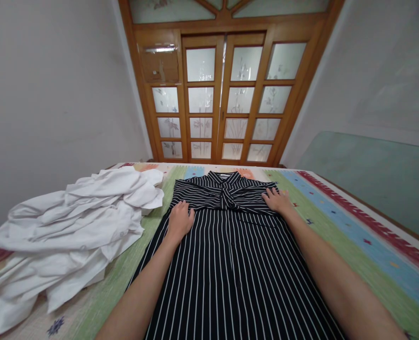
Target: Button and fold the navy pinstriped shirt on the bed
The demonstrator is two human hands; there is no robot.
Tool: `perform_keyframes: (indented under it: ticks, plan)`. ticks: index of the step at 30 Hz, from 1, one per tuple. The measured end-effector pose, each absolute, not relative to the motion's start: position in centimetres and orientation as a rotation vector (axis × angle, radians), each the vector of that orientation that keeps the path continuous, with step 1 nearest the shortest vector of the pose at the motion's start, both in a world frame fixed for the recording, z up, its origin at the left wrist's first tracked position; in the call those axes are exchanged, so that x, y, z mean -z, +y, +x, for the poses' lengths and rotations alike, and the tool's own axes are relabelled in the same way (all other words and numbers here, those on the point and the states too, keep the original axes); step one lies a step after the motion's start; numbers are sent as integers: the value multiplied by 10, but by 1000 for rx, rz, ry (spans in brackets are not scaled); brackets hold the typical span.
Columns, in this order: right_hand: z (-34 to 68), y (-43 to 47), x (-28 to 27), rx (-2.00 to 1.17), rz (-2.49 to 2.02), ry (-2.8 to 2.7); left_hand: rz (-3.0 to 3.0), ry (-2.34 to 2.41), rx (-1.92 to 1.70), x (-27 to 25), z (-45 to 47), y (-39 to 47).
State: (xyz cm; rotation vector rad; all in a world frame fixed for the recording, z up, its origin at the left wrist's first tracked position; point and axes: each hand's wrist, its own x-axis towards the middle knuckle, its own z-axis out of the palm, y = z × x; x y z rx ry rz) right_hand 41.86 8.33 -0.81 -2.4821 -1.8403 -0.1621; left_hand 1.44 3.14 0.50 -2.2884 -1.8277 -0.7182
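Note:
A black shirt dress with white stripes (227, 264) lies flat, its collar at the far end and its long lower part reaching toward me. Its sleeves (202, 192) cross over the chest and meet in a bunched twist at the middle. On the left side of the dress, just under the sleeve fold, rests my left hand (180, 221), fingers lying on the cloth and thumb apart. My right hand (277, 200) lies at the right sleeve edge with its fingers spread flat. Neither hand grips the fabric.
Crumpled white clothes (89, 222) are heaped on the left. A colourful patterned cover (322, 208) spreads beneath everything. Beyond the far edge stand wooden doors with glass panes (220, 99). A pale green board (368, 174) leans by the right wall.

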Motion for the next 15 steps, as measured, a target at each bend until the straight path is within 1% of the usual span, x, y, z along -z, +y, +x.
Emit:
perform_keyframes:
  ticks: [4, 11, 15]
  plan:
    - [401, 79, 8, 168, -2178, -2141, -2288, -1826, 704, -7, 15, 31]
    - [334, 62, -2, -80, -1555, -2338, -2290, -1804, 728, -8, 15, 31]
    - [302, 61, -7, -189, -1442, -2399, -2292, -1809, 713, -5, 15, 32]
